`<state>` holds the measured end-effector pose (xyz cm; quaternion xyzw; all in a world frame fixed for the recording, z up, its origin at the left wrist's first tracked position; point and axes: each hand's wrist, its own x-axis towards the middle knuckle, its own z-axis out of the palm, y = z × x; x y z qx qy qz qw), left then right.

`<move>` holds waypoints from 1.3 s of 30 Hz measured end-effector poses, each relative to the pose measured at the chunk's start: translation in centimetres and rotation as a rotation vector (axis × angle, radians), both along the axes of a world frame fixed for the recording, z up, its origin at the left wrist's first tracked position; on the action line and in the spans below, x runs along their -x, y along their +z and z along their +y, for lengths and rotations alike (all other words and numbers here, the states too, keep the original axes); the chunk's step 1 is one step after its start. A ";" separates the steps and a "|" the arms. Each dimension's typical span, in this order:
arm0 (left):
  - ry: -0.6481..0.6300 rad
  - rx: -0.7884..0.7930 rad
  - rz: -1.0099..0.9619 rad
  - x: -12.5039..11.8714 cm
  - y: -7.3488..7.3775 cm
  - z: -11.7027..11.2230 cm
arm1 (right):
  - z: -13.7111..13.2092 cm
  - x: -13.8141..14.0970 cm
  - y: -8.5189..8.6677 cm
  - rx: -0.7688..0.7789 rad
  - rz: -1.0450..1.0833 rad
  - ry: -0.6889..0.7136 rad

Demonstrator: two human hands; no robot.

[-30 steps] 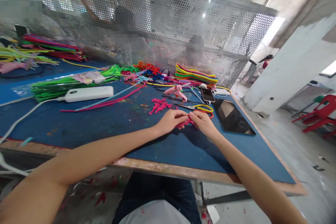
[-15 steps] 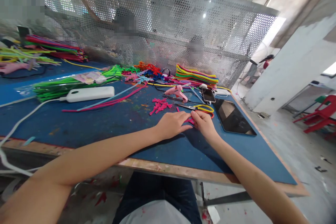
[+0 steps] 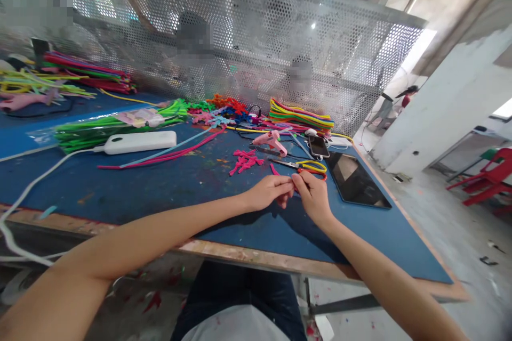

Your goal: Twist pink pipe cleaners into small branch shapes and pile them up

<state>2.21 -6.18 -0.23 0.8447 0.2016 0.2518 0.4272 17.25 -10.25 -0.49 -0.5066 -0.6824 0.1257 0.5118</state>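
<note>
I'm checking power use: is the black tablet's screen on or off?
It looks off: the tablet shows a dark screen, with only a paler patch that appears to be a reflection.

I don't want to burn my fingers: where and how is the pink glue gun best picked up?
Probably by its handle, the right hand, once free, coming from the near right: the pink glue gun sits with its nozzle pointing left and its handle angled toward the person. The scissors lie between, so reach over them. Whether it is hot cannot be seen.
</note>
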 end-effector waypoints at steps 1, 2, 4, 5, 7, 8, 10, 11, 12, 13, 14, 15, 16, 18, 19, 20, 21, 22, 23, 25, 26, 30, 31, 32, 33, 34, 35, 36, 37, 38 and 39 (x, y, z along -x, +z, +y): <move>-0.034 0.123 -0.040 -0.1 0.0 -0.1 | 0.0 -0.1 0.1 -0.035 -0.041 0.003; -0.030 0.173 -0.065 -0.1 -0.1 -0.2 | 0.0 -0.2 0.1 -0.047 -0.056 0.014; 0.071 0.050 -0.067 0.0 0.0 -0.4 | 0.1 -0.3 -0.1 -0.023 -0.010 0.034; 0.148 -0.085 -0.051 0.1 0.2 -0.5 | 0.2 -0.3 -0.2 0.007 0.040 0.043; 0.295 -0.363 -0.027 0.6 0.4 -0.7 | 0.5 -0.1 -0.5 0.080 0.155 0.062; 0.351 -0.464 -0.036 0.8 0.6 -0.7 | 0.6 -0.1 -0.6 0.112 0.207 0.076; 0.396 -0.564 -0.083 1.0 0.8 -0.7 | 0.7 0.1 -0.8 0.164 0.287 0.113; 0.391 -0.574 -0.105 1.1 0.9 -0.7 | 0.7 0.2 -0.8 0.182 0.312 0.132; 0.379 -0.564 -0.120 1.1 1.0 -0.7 | 0.7 0.3 -0.7 0.193 0.328 0.147; 0.365 -0.530 -0.130 1.0 1.0 -0.7 | 0.6 0.4 -0.7 0.198 0.331 0.158; 0.356 -0.472 -0.139 0.9 1.1 -0.8 | 0.5 0.4 -0.7 0.193 0.322 0.158; 0.355 -0.388 -0.154 0.8 1.1 -0.9 | 0.4 0.5 -0.7 0.180 0.303 0.151; 0.353 -0.280 -0.181 0.6 1.0 -1.0 | 0.3 0.5 -0.6 0.156 0.276 0.136; 0.320 0.022 -0.266 0.2 0.9 -1.2 | 0.2 0.5 -0.6 0.087 0.197 0.086; 0.282 0.213 -0.314 0.0 0.8 -1.2 | 0.1 0.3 -0.6 0.048 0.147 0.059; 0.230 0.421 -0.354 -0.1 0.7 -1.1 | 0.1 0.1 -0.6 0.010 0.090 0.039; 0.168 0.631 -0.380 -0.2 0.6 -1.0 | 0.1 -0.2 -0.6 -0.023 0.027 0.027; 0.099 0.828 -0.388 -0.2 0.6 -0.8 | 0.2 -0.5 -0.6 -0.051 -0.042 0.029; 0.024 1.000 -0.373 -0.1 0.6 -0.5 | 0.2 -1.0 -0.5 -0.076 -0.118 0.053; -0.130 1.234 -0.277 0.2 0.6 0.1 | 0.4 -2.0 -0.2 -0.118 -0.296 0.161; -0.198 1.291 -0.201 0.4 0.7 0.5 | 0.4 -2.4 0.0 -0.130 -0.389 0.233; -0.275 1.019 0.009 0.9 0.7 1.1 | 0.5 -3.0 0.6 -0.088 -0.474 0.375; -0.224 0.845 -0.020 0.9 0.7 1.1 | 0.6 -2.9 0.7 -0.051 -0.372 0.345; -0.150 0.646 -0.071 0.9 0.7 1.0 | 0.8 -2.7 0.7 0.012 -0.225 0.310; -0.063 0.427 -0.122 0.9 0.7 0.9 | 1.0 -2.6 0.7 0.113 -0.048 0.281; 0.021 0.194 -0.158 1.0 0.8 0.9 | 1.3 -2.5 0.7 0.258 0.139 0.272; 0.090 -0.038 -0.169 1.1 0.8 0.9 | 1.6 -2.5 0.7 0.436 0.319 0.283; 0.134 -0.262 -0.152 1.3 0.9 1.1 | 1.8 -2.5 0.6 0.627 0.474 0.315; 0.151 -0.465 -0.113 1.6 1.0 1.3 | 2.0 -2.5 0.7 0.809 0.597 0.357; 0.153 -0.627 -0.069 1.9 1.0 1.7 | 2.1 -2.5 0.7 0.967 0.683 0.403; 0.149 -0.752 -0.022 2.1 1.1 2.1 | 2.1 -2.6 0.7 1.094 0.737 0.453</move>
